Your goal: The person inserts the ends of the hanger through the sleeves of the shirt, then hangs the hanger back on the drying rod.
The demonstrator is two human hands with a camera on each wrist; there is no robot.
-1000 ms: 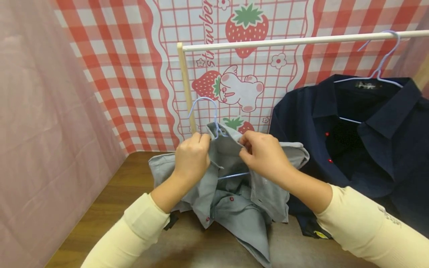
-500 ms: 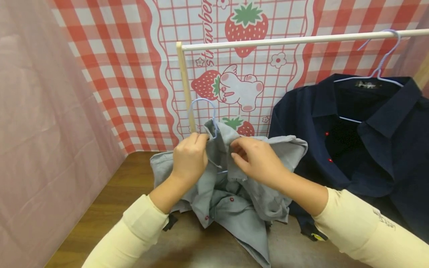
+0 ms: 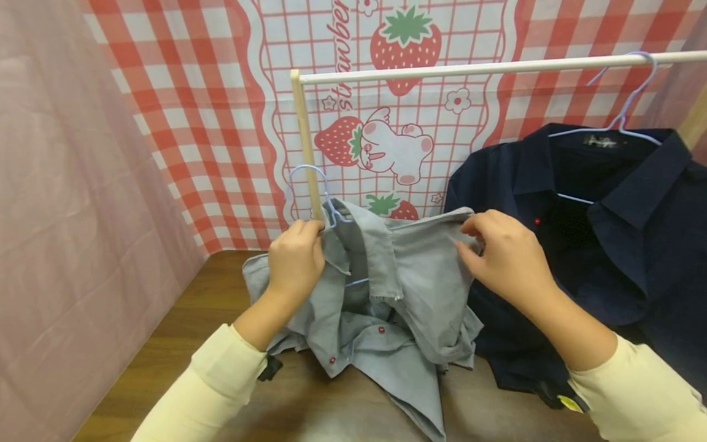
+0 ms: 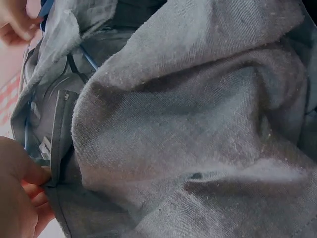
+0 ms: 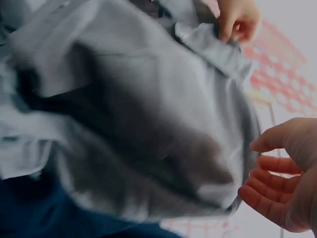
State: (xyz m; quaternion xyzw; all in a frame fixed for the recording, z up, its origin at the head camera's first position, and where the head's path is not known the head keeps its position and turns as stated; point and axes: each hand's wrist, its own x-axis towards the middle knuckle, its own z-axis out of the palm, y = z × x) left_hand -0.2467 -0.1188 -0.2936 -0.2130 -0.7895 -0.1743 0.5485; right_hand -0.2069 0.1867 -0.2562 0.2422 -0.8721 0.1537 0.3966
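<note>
A grey short-sleeved shirt point(image 3: 428, 270) with red buttons drapes over a pale blue wire hanger point(image 3: 327, 187), whose hook sticks up from the collar. My left hand point(image 3: 295, 258) pinches the shirt at the left side of its collar. In the left wrist view, that hand point(image 4: 17, 186) has its thumb on the cloth edge and its fingers behind. At the shirt's right shoulder is my right hand point(image 3: 508, 252), thumb and fingers apart. The right wrist view shows this hand's loosely bent fingers point(image 5: 272, 186) at the shoulder edge, not closed on the cloth.
A white rail point(image 3: 442, 72) on a wooden post point(image 3: 304, 129) runs behind. From it hangs a navy shirt point(image 3: 497, 190) on another wire hanger, close by the right hand. Below lies a wooden table point(image 3: 182, 331). A strawberry-patterned checked cloth point(image 3: 210, 123) covers the back.
My right hand has moved right from the collar to the shirt's right shoulder. The collar's right side has folded down. My left hand, collar and hanger hook have shifted a little left.
</note>
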